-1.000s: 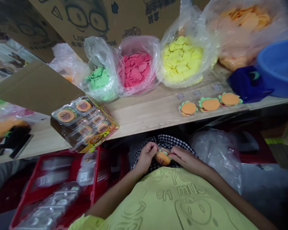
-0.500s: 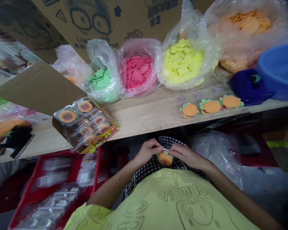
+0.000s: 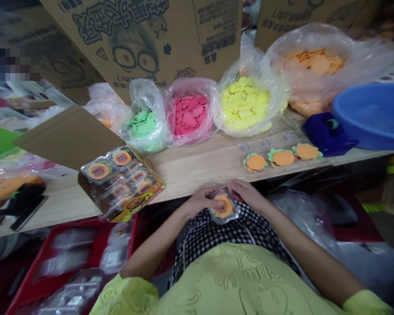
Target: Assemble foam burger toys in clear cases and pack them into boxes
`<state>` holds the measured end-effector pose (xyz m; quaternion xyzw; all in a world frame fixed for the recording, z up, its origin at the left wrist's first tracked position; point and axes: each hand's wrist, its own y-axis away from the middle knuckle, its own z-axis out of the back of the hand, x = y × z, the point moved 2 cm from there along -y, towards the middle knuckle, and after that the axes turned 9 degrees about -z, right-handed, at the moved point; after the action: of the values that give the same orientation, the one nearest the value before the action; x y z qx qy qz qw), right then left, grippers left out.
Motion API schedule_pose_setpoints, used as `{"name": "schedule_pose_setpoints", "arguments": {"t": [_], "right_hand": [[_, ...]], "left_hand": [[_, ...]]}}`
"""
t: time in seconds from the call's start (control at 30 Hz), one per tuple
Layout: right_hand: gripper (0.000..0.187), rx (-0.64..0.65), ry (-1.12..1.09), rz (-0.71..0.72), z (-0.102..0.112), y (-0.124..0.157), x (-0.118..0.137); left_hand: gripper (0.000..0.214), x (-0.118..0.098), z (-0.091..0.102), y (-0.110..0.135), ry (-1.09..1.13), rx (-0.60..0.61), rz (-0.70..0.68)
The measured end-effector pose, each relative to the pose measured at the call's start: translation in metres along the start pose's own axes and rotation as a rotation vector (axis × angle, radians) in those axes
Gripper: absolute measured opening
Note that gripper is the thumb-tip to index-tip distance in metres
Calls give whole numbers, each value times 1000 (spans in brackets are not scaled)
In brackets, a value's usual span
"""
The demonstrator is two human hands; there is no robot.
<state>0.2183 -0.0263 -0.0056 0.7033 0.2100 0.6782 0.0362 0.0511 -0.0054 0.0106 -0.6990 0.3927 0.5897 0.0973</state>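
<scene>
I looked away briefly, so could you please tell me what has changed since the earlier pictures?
The pack has moved toward the table edge and turned more face-up. The left hand and right hand both pinched near its upper edge before; now the left holds its left side, while the right is at its upper right, contact unclear. The three burgers, bags and box stayed put.

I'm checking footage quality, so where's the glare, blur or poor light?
Head view: glints on the pack and bags; head view: crate at lower left looks soft; head view: dim beneath the table, and a patch at upper left is pixelated.
</scene>
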Motion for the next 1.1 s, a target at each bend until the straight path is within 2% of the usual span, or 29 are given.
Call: {"name": "schedule_pose_setpoints", "arguments": {"t": [0.1,0.2,0.33,0.5,0.77,1.1], "right_hand": [[37,-140,-124,-10,5,0,1],[37,-175,-148,-5,7,4,3],[36,-191,-168,1,5,7,4],[35,-216,-192,21,2,5,4],[34,-289,-218,22,6,0,5],[34,-324,-227,71,15,-2,4]], "left_hand": [[39,1,5,-3,206,-157,-12],[32,1,9,-9,342,-270,-2],[26,-1,7,-18,467,-337,37],[27,-5,-4,-21,421,-327,34],[41,-16,-14,-23,241,-338,-76],[42,-21,-19,-28,252,-250,-88]]}}
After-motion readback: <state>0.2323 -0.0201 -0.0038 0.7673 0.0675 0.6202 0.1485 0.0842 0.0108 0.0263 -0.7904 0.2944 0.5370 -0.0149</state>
